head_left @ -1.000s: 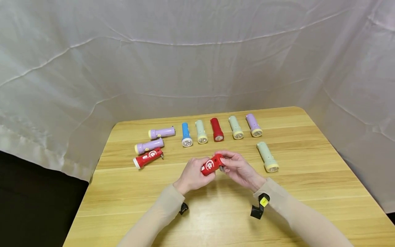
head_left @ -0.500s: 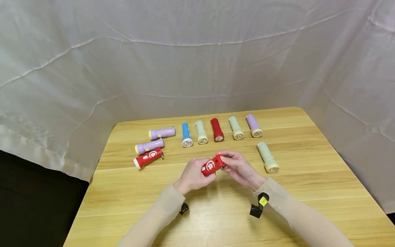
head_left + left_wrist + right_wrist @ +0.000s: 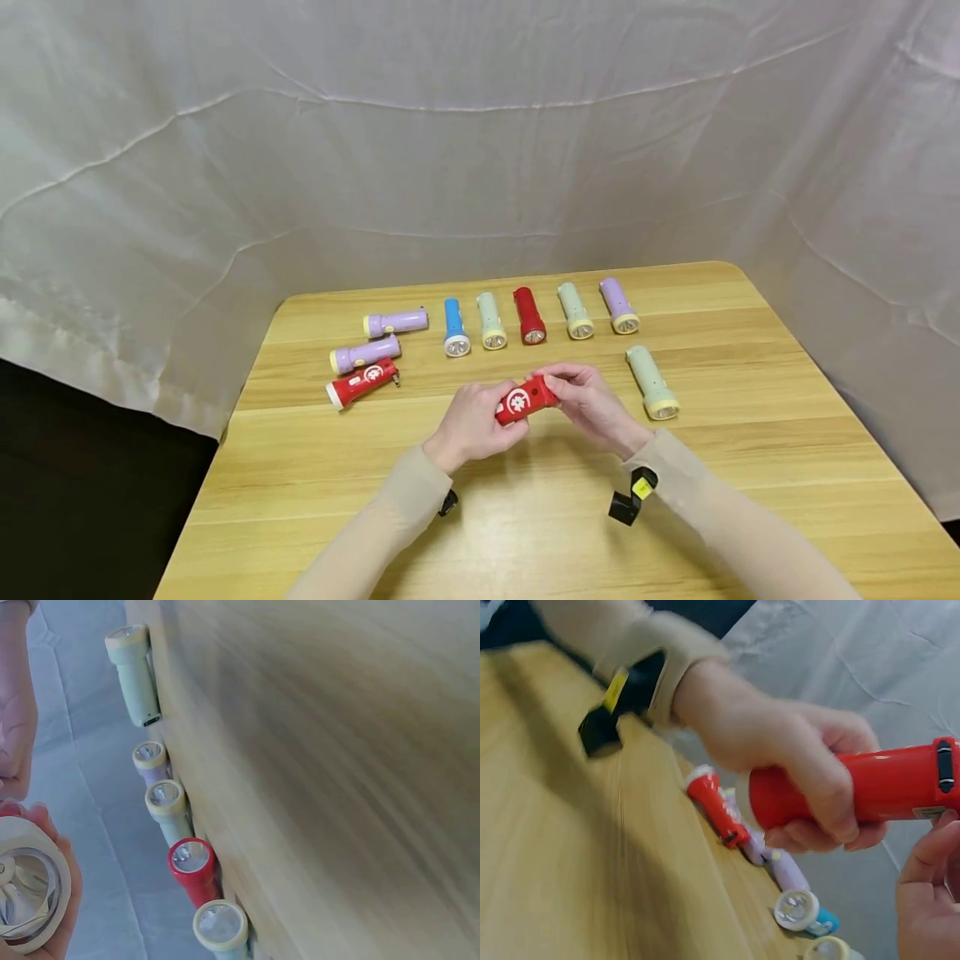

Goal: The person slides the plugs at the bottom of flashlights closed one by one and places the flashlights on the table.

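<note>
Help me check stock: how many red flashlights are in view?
3. The left hand and right hand hold the first red flashlight; a second red flashlight lies at left, beside a purple flashlight; a third red flashlight lies farther back between two pale green flashlights.

Wooden table (image 3: pixel 525 533), creased grey cloth (image 3: pixel 480 175) behind and beside it, black area (image 3: pixel 82 492) lower left

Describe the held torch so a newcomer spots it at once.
Start at the wooden table, then the left hand and right hand over its middle. They hold a red torch with a white emblem. A red lookalike lies at left beside a purple torch; only this one is held.
</note>
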### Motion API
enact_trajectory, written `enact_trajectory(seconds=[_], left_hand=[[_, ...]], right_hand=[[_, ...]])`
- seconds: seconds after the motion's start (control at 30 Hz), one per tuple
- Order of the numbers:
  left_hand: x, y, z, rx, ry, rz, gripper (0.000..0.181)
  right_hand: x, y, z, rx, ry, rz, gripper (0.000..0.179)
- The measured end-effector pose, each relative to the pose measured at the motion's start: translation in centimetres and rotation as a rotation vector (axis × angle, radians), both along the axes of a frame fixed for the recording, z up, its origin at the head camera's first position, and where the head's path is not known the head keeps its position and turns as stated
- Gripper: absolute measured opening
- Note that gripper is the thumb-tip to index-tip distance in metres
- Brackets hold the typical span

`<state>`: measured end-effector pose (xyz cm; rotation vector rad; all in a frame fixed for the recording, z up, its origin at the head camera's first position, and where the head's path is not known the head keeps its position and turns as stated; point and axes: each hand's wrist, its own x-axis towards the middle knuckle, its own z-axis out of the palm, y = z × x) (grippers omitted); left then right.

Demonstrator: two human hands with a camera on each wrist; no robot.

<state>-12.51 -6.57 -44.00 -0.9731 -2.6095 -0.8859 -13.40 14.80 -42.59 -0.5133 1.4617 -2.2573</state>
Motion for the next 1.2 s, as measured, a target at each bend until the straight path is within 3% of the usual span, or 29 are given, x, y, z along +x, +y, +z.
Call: enact_trajectory(seconds=[0.17,0.3,0.43,0.6,0.93,1.2], left_hand=[[-0.23,-0.10,0.43,-0.034,0.022,0.019,0.020],[-0.32,-0.24,0.62,-0.049,0.024,0.025,0.023],[-0.32,-0.30,0.76,-0.054,0.028,0.023,0.024],[-0.25,-0.40,0.77,-0.051,0.022,0.020,0.024],[-0.18,-0.65,0.36,-0.062,-0.010,0.001,0.024],[-0.17,-0.66,0.55,-0.037,-0.011,-0.012,0.023]], right_hand=[[0.00,0.00,-0.03,0.178,0.123,-0.184,0.032],[0.01,0.17,-0.09,0.339,0.212,-0.274,0.018],[0.08,0.44,-0.13,0.374,0.316,-0.228,0.025],[0.10,0.71,-0.41,0.330,0.380,-0.146,0.030],[0.07,0.78,-0.65,0.349,0.433,-0.127,0.027],[0.07,0.50,-0.43,0.316,0.401,-0.105,0.030]])
